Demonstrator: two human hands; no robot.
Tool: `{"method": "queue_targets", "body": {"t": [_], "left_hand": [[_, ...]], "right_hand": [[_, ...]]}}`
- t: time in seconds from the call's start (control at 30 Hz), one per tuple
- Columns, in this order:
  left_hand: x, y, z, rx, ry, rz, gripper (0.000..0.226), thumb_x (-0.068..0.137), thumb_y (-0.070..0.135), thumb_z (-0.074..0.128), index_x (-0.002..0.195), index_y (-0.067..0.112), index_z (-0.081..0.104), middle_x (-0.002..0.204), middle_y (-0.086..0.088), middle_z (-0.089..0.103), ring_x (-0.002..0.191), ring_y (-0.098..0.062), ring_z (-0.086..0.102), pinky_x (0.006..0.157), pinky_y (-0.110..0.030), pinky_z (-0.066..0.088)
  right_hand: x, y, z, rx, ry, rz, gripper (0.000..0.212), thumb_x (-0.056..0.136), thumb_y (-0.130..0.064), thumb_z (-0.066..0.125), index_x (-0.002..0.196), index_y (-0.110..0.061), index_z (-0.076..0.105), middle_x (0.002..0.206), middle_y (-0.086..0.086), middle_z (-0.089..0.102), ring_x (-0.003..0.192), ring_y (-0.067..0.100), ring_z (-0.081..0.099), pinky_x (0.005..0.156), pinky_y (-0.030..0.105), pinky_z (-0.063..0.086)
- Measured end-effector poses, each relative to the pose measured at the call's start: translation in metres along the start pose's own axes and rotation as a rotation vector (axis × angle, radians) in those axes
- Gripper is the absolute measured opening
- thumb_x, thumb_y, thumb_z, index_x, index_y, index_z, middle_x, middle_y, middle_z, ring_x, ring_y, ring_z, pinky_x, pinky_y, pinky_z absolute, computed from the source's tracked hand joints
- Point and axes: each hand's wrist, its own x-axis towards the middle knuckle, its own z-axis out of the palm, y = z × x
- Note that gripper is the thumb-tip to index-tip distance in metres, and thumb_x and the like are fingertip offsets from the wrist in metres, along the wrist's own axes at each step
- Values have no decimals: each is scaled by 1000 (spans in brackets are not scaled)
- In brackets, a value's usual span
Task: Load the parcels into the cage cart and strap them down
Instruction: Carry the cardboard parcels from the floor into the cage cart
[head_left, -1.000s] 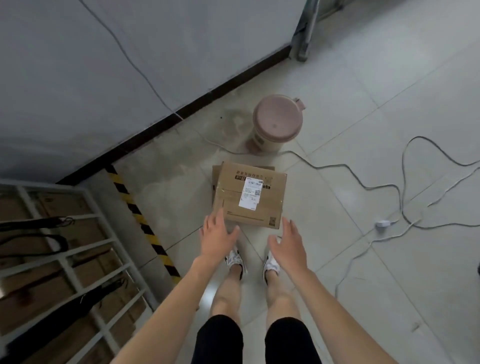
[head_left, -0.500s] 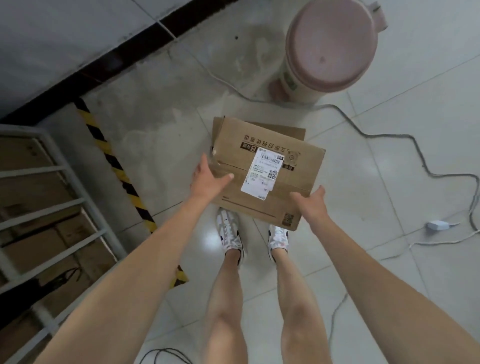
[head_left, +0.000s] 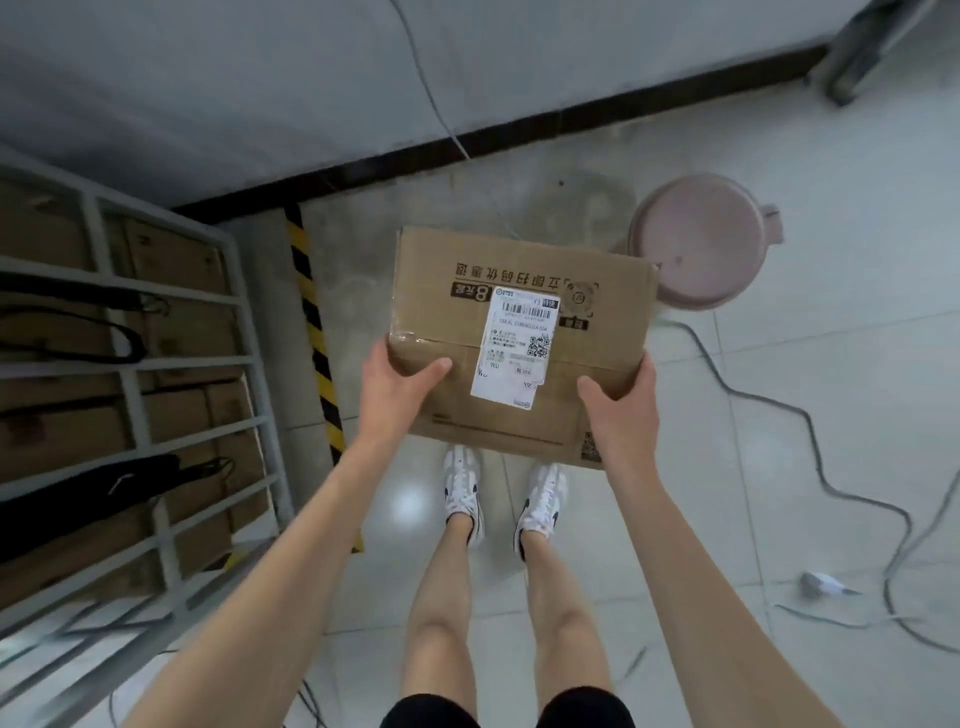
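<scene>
A brown cardboard parcel (head_left: 447, 291) with a white shipping label is held off the floor above my feet. My left hand (head_left: 395, 387) grips its left near edge, thumb lying on top. My right hand (head_left: 621, 410) grips the right near edge, thumb on top too. The grey cage cart (head_left: 156, 436) stands at the left, its barred side facing me. Several cardboard parcels (head_left: 176, 260) sit inside it, with black straps (head_left: 98, 338) hanging over them.
A pink lidded bin (head_left: 706, 249) stands on the tiled floor just beyond the parcel's right corner. Grey cables (head_left: 810, 457) and a white plug trail across the floor at the right. A yellow-black hazard strip (head_left: 314, 332) runs between the cart and my feet. A wall is ahead.
My hands went from reaching towards the parcel on the floor to gripping its sides. The parcel has risen off the floor, and the view has swung left towards the cart.
</scene>
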Motion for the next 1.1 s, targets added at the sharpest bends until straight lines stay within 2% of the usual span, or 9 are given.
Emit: {"method": "queue_targets", "body": {"t": [0.17,0.27,0.4,0.47,0.6,0.77,0.9,1.0,1.1], "left_hand": [[-102,95,-133,-217,205,105,89,70,56,82,141,27,36,122,15,59,109,0,59,98,-36,54],[-169,129,-216,-285,357,153,86,72,56,80,140,26,36,123,10,62,109,-5,62,96,-38,55],[-259,121,-320,-324,618,163,85,70,66,76,138,28,41,128,6,60,114,-13,60,98,-42,52],[-302,92,-363,-371,729,132,85,68,73,74,135,31,43,127,7,60,114,-13,59,97,-43,53],[-384,3,-436,-471,956,25,71,68,76,71,123,40,46,120,11,62,107,-10,61,93,-41,54],[-479,-126,-505,-520,1199,-92,63,69,77,67,118,42,49,110,20,66,95,7,61,69,-10,45],[-525,-218,-556,-518,1259,-223,72,73,73,67,129,32,50,122,10,64,111,-17,62,90,-36,50],[-548,-274,-591,-501,1251,-288,75,74,73,65,133,30,48,126,7,63,116,-20,60,96,-46,51],[-558,-318,-623,-494,1234,-309,81,72,76,63,136,30,47,127,8,62,117,-19,59,96,-48,51]], "right_hand": [[-95,-148,-9,-70,-118,-272,69,82,-30,69,143,-33,38,132,-10,57,117,11,57,103,41,47],[-165,-219,-6,-112,-205,-440,66,83,-38,69,142,-32,39,135,-8,56,121,15,55,106,47,46],[-269,-279,19,-171,-354,-681,69,84,-51,67,145,-36,38,135,-14,54,120,9,53,107,38,42],[-323,-292,44,-197,-437,-781,71,84,-55,66,146,-35,39,133,-13,56,120,11,54,107,41,44],[-444,-280,114,-272,-624,-867,85,82,-60,66,154,-35,28,141,-4,53,131,21,46,110,50,43],[-592,-216,196,-317,-869,-918,81,85,-54,66,153,-46,23,140,-10,53,130,19,49,106,52,46],[-681,-157,251,-336,-946,-958,77,87,-49,67,152,-45,26,142,-10,54,126,16,54,106,49,46],[-731,-118,286,-352,-1005,-940,69,89,-45,67,148,-45,32,136,-14,56,120,13,57,101,46,49],[-766,-90,317,-380,-991,-922,70,88,-46,67,148,-45,31,139,-14,53,123,13,55,103,50,49]]}}
